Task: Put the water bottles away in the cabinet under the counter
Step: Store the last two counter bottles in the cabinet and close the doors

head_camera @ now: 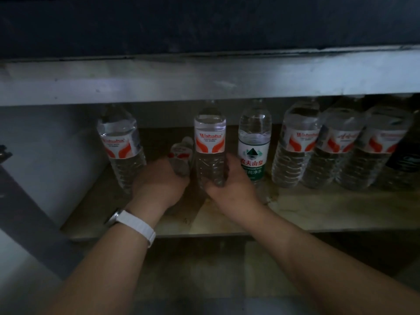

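Both my hands reach into the dim cabinet under the counter. My right hand (229, 183) grips the lower part of an upright red-labelled water bottle (210, 137) standing on the wooden shelf (318, 214). My left hand (159, 180), with a white watch strap on its wrist, holds a bottle (180, 155) that lies tilted back into the cabinet, its base in my palm. Another red-labelled bottle (120, 144) stands to the left. A green-labelled bottle (253, 144) stands just right of my right hand.
Three more red-labelled bottles (336, 146) stand in a row at the right, with a dark object (406, 155) beyond them. The grey counter edge (204, 78) overhangs the bottle tops. A pale side wall (45, 151) and a dark slanted bar (34, 223) close the left.
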